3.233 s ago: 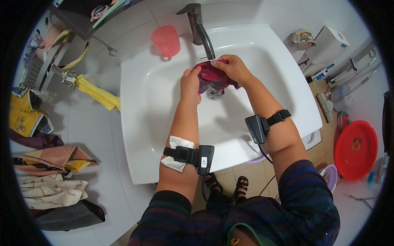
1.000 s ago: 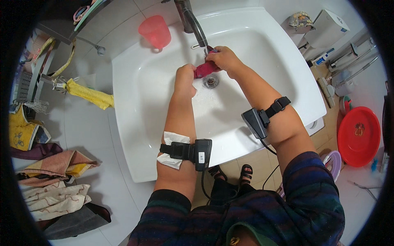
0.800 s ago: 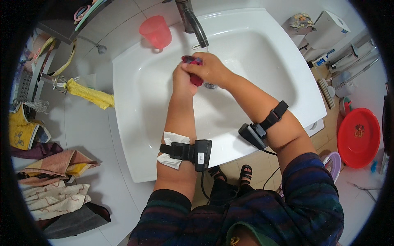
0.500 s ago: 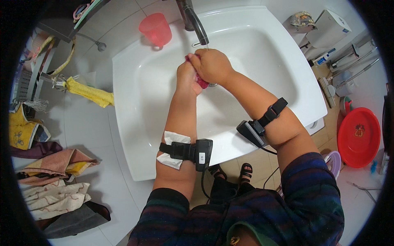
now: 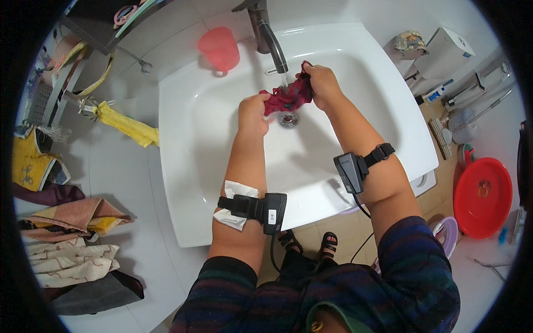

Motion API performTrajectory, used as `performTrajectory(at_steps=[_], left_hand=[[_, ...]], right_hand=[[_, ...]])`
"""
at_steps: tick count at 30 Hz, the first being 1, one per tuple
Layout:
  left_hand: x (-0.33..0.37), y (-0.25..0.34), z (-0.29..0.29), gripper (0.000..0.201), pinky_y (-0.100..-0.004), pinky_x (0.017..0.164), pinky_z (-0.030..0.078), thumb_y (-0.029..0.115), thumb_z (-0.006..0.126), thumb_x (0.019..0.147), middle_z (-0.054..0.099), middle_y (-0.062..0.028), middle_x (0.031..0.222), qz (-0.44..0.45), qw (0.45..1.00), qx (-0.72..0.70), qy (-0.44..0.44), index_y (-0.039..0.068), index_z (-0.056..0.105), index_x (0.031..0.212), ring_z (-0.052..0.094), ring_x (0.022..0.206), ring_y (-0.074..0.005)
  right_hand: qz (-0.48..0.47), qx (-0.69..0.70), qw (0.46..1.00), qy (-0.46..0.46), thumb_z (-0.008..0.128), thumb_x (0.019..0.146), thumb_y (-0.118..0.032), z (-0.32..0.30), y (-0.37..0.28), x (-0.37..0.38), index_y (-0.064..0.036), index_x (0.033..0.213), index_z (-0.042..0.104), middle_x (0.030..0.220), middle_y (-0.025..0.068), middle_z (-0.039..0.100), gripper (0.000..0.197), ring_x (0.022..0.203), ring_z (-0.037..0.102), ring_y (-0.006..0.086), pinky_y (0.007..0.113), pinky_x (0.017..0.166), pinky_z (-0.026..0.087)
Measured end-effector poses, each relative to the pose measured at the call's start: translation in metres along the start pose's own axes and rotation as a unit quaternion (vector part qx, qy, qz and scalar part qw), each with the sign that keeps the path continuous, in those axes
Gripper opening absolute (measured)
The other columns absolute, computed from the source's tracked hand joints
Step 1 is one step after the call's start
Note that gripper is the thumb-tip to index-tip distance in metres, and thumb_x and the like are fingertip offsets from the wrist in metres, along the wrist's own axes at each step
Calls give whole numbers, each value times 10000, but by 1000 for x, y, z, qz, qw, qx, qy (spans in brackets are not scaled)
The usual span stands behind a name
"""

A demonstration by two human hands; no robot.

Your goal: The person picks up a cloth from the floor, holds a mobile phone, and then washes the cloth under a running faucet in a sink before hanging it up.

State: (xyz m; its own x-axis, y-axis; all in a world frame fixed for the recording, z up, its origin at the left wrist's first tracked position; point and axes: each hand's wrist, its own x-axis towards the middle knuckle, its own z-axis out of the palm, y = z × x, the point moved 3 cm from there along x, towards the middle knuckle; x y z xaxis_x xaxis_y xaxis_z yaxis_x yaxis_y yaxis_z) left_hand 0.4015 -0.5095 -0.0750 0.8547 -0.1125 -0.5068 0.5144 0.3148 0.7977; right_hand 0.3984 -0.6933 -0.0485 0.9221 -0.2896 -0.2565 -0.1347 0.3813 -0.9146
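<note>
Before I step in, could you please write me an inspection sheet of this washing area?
Surface: white washbasin; its round drain is visible.
Job's things: dark-red cloth beneath the faucet, with water running.
Clutter: translucent red cup on the washbasin's back left corner.
Hands: left hand and right hand each grip one side of the cloth.
Cables: black cables hang from devices strapped to both forearms.
Surroundings: yellow towel hanging at left; red plastic tub at right.
</note>
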Motion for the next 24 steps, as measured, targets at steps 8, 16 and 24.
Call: performTrajectory(at_steps=[8,16,24], left_hand=[[-11,-4,21,457,-455,821,473,400,504,946,545,-153,1191,-131,974,-154,-101,62,476,1253,537,1070,-263],[-12,6,14,331,-219,416,290,358,610,912,625,-24,819,-10,998,52,-21,69,585,1071,452,536,-69],[-10,1,8,436,-350,781,509,356,709,804,703,-160,1014,196,854,482,-16,91,676,1149,677,874,-259]], right_hand=[[87,215,971,-54,443,1007,-171,21,-9,-18,9,975,491,912,173,577,189,806,626,269,403,711,563],[2,54,998,-18,418,1017,-239,-6,-9,-4,-27,954,528,883,110,603,247,807,621,233,382,757,542],[-79,113,990,-30,431,1012,-229,-7,-17,0,-3,1018,545,925,122,608,254,805,610,223,383,718,527]])
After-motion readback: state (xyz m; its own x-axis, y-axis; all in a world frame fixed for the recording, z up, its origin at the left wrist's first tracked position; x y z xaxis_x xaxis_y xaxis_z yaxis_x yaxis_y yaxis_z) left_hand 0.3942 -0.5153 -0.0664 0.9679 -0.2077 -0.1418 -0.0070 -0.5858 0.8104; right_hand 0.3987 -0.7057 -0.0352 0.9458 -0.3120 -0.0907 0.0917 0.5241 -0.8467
